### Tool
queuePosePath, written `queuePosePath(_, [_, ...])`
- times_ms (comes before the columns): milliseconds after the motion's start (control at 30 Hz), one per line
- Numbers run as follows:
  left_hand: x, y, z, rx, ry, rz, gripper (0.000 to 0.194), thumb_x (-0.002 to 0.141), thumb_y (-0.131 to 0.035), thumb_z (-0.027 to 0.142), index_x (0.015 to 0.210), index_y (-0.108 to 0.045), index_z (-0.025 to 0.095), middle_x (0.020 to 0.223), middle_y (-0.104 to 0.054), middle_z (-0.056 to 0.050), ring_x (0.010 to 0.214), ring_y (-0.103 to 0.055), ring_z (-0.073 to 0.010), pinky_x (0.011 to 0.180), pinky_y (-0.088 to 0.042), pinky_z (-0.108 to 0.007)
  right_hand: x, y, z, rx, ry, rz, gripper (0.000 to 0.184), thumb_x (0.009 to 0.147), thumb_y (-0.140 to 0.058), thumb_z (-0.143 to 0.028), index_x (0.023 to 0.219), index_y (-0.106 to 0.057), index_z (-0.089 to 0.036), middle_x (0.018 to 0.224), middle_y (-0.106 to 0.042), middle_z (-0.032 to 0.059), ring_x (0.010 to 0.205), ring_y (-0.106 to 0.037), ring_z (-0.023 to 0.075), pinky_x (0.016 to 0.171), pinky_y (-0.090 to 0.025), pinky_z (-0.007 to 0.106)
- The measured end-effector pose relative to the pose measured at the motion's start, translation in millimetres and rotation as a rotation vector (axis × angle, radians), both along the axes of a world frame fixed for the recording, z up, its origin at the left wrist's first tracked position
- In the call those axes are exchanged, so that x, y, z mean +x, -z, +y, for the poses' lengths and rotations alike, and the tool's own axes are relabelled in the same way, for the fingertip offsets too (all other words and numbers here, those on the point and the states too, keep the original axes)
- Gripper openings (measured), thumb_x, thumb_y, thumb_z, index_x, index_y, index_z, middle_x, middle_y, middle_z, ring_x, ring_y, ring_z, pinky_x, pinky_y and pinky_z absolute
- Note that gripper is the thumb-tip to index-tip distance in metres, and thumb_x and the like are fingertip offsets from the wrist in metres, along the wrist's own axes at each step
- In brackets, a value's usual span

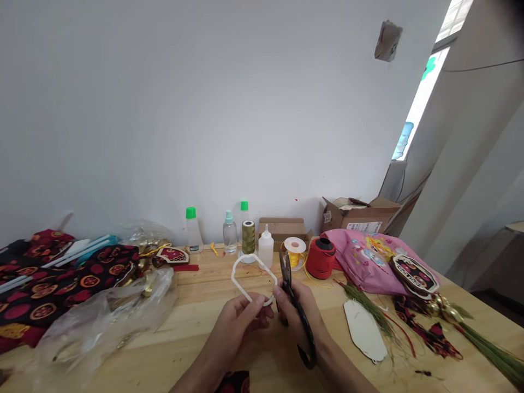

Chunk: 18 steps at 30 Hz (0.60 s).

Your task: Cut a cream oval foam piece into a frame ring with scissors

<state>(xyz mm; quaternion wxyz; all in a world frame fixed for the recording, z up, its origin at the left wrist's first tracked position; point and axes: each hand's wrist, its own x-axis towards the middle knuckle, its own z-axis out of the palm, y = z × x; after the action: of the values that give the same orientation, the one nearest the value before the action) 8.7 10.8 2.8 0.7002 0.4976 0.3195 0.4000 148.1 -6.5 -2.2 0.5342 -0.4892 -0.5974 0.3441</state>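
My left hand [239, 319] pinches the lower edge of a white ring-shaped frame [245, 273], holding it upright above the wooden table [196, 322]. My right hand [301, 314] grips black scissors [295, 300]. The blades point up beside the frame's right edge, and the handles hang below my fingers. Both hands are close together at the table's middle front.
Glue bottles with green caps [191, 229], a clear bottle [230, 232], an olive thread cone [248, 237], a yellow cord spool [295, 252] and a red spool [321, 257] stand behind. Patterned red-black fabric [61, 284] and plastic bags [106, 322] lie left; pink cloth [368, 256], a white cut-out [364, 330] and green tassels [487, 344] right.
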Motion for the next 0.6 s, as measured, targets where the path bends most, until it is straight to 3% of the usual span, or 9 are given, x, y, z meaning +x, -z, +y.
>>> queuePosePath(100, [2.0, 0.9, -1.0, 0.125, 0.007, 0.120, 0.027, 0.073, -0.052, 0.032, 0.058, -0.064, 0.013, 0.056, -0.059, -0.001, 0.054, -0.047, -0.0100, 0.056, -0.037, -0.022, 2.9, -1.7, -1.0, 0.032, -0.017, -0.089, 0.021, 0.080, -0.041, -0.034, 0.068, -0.045, -0.017, 0.049, -0.042, -0.0051, 0.043, -0.039, 0.0073, 0.041, -0.032, 0.019])
queuePosePath(300, [-1.2, -2.2, -0.1, 0.172, -0.099, 0.228, 0.029, 0.071, -0.052, 0.036, 0.055, -0.064, 0.014, 0.053, -0.059, -0.001, 0.051, -0.046, -0.0101, 0.054, -0.036, -0.021, 1.6, -7.5, -3.6, 0.111, -0.013, -0.254, 0.014, 0.078, -0.039, -0.021, 0.070, -0.050, -0.017, 0.051, -0.046, -0.0040, 0.045, -0.040, 0.0075, 0.045, -0.032, 0.018])
queuePosePath(600, [-1.7, -7.0, -2.8, 0.278, -0.115, 0.389, 0.032, 0.072, -0.049, 0.038, 0.055, -0.062, 0.014, 0.052, -0.056, 0.000, 0.050, -0.045, -0.0105, 0.053, -0.035, -0.021, 1.5, -7.9, -6.5, 0.207, 0.013, -0.494, 0.016, 0.075, -0.040, -0.017, 0.062, -0.049, -0.018, 0.054, -0.050, -0.0036, 0.046, -0.043, 0.0077, 0.046, -0.031, 0.017])
